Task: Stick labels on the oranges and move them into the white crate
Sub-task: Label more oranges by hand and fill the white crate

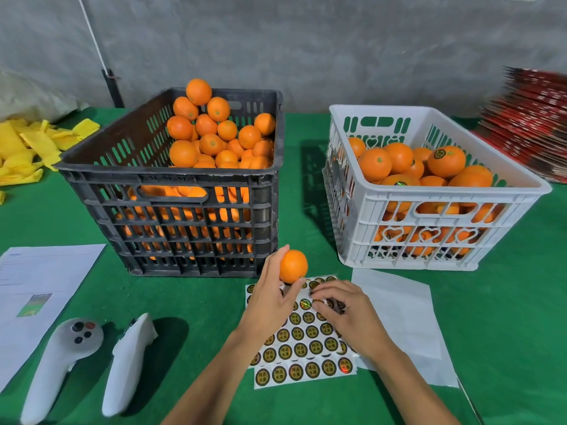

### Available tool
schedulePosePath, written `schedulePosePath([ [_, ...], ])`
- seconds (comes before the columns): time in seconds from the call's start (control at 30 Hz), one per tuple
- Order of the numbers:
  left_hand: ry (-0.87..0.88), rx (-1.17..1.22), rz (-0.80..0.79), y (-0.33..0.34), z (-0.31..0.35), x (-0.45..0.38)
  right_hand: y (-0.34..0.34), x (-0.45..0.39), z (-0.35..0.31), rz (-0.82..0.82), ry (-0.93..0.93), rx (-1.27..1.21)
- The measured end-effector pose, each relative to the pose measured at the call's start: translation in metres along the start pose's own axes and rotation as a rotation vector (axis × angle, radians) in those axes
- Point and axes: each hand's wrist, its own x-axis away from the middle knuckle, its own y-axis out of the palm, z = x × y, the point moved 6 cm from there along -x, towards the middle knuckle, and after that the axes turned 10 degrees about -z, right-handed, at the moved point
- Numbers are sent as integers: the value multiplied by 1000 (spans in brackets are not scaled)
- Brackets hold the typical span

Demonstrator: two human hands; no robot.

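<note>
- Left hand (270, 297) grips 1 orange (293, 266) between thumb and fingers, raised just above the label sheet (302, 335), presumably to keep a bare patch of peel turned toward the other hand.
- Right hand (343, 311) rests on the upper rows of the sheet with its fingertips curled together at 1 sticker, apparently peeling it; whether a label is already lifted cannot be told.
- Label sheet lies flat on the green worktop (190, 302) directly in front of the person, so both hands work close together.
- White backing paper (399, 311) lies just right of the sheet, partly under it.
- White crate (435, 191), right of centre, holds oranges, several showing labels; it is the destination.
- Black crate (171, 191), left of it, is heaped with oranges showing no labels, evidently the supply.
- 2 white controllers (92, 363) and a printed paper (40, 289) lie at the left, away from the work.
- Judgement: labelling step in hand; transfer not yet done.
</note>
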Motion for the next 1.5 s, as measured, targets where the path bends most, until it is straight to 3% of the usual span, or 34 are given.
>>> schedulePosePath([
  [0.1, -4, -3, -23, 3, -1, 0, -5, 5, -13, 58, -119, 39],
  [0.27, 17, 41, -20, -1, 11, -1, -18, -11, -27, 154, 11, -502],
  [0.5, 122, 295, 46, -18, 70, -24, -57, -40, -70, 298, -67, -560],
  [0.63, 201, 348, 17, -34, 114, -42, -89, -47, -91, 257, -91, -687],
  [0.87, 454, 220, -91, -42, 216, -91, -167, -60, -111, 83, -84, -850],
  [0.97, 483, 153, -158, -33, 247, -127, -198, -73, -104, 156, -99, -1036],
  [1.07, 442, 44, -207, -18, 265, -162, -241, -88, -88, 442, -41, -745],
  [1.17, 392, -79, -154, -21, 271, -182, -279, -104, -71, 696, 98, -248],
  [1.3, 398, -220, -73, -65, 270, -191, -292, -131, -71, 674, 298, 599],
  [1.37, 378, -253, -12, -97, 261, -194, -280, -151, -84, 611, 222, 646],
  [1.5, 221, -385, 111, -157, 226, -200, -232, -193, -137, 506, -14, 482],
])
